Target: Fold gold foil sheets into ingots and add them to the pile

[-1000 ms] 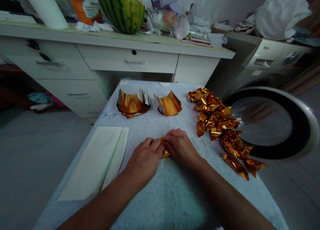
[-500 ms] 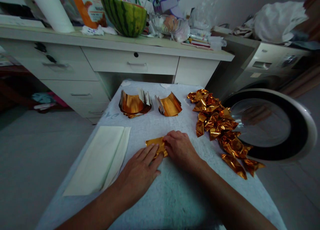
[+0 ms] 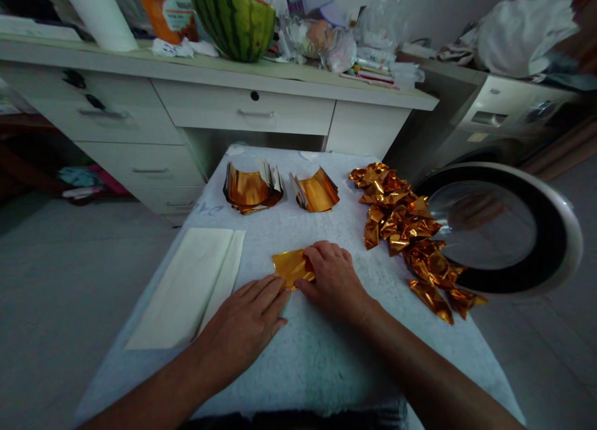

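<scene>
A small gold foil sheet [image 3: 293,266] lies on the cloth-covered table between my hands. My right hand [image 3: 333,277] grips its right end, thumb below and fingers curled over it. My left hand [image 3: 254,315] lies flat, fingers extended, with its fingertips at the sheet's lower left edge. Beyond them stand two curved stacks of gold foil, the left stack [image 3: 249,188] larger than the right stack [image 3: 318,191]. Folded pale paper [image 3: 184,287] rests left of my hands. Several folded gold foil pieces [image 3: 401,221] are heaped along the table's right side.
Behind the table [image 3: 326,380] is a white counter [image 3: 298,84] with drawers, holding a cut watermelon [image 3: 233,22], a paper roll [image 3: 100,16] and plastic bags. At the right, a washing machine's round open door [image 3: 499,228] stands beside the table edge.
My left hand has drawn back toward the lower left, off most of the foil. My right hand's thumb has shifted lower, and more of the gold sheet shows. The view has tilted slightly.
</scene>
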### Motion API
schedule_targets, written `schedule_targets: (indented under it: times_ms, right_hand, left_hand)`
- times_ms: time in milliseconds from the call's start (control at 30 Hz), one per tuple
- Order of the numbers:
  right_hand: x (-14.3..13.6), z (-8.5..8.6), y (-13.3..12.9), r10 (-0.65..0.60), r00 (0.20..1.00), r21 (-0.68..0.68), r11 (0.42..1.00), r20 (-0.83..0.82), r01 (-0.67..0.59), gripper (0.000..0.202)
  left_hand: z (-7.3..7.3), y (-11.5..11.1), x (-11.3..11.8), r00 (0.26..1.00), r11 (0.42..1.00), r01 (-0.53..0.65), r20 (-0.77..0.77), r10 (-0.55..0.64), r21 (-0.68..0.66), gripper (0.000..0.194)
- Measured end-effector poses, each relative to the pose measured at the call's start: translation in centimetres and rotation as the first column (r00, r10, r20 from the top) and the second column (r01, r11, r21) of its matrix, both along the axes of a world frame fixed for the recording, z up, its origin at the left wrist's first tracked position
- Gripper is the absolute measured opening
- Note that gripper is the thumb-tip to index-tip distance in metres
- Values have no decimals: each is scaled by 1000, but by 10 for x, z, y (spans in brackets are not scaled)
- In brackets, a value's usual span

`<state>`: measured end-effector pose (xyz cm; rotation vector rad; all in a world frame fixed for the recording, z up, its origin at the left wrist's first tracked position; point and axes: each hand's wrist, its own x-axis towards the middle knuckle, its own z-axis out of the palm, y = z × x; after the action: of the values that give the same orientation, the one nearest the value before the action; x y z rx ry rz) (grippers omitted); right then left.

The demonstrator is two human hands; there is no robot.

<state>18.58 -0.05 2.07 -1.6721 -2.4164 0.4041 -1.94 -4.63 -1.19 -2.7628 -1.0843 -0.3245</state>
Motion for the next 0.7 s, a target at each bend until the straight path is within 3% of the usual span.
schedule_targets:
  times_ms: [200, 500, 700]
  right_hand:
    - [-7, -11, -5, -57, 998, 94, 994, -10, 58, 52]
    - [17, -11, 1, 12, 998, -16, 1000, -69, -14, 47]
    - [35, -13, 7, -7, 998, -45, 999, -67, 4, 47]
  left_hand:
    - [-5, 0, -2, 997, 1000, 8, 70, -8, -8, 29]
    - [-9, 2, -5, 992, 999, 42, 116, -43, 12, 28]
    - [-5, 2, -5, 994, 998, 56, 95, -59, 41, 29]
